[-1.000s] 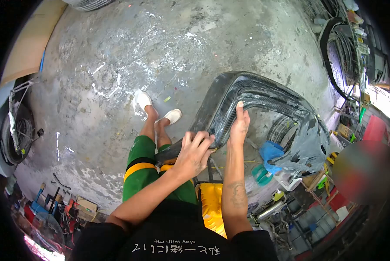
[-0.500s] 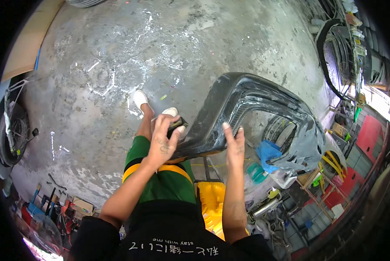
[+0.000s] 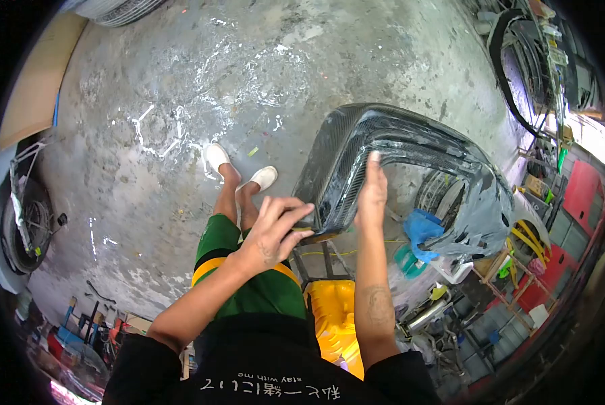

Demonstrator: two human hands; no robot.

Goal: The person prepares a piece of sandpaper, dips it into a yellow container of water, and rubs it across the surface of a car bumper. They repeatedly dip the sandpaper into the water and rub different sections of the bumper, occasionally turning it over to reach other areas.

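Observation:
A large dark panel with a carbon-fibre weave (image 3: 336, 145) and whitish dusty patches extends from in front of my body toward the right. At its near left end, my left hand (image 3: 279, 229) pinches a small dark block, mostly hidden by the fingers, against the panel. My right hand (image 3: 372, 196) grips the panel's inner edge, with its fingers close together and pointing forward. Below the panel's near end is a yellow moulded object (image 3: 333, 317).
A blue cloth or bag (image 3: 422, 233) and a teal container (image 3: 410, 262) lie under the panel's right part. A wheel (image 3: 29, 223) stands at the left. Red panels (image 3: 582, 192), metal parts and tools crowd the right side. Grey concrete floor (image 3: 201, 67) lies ahead.
My left hand has moved right and nearer my body, onto the panel's end. My right hand has slid forward along the panel. The panel's near end has shifted and looks shorter.

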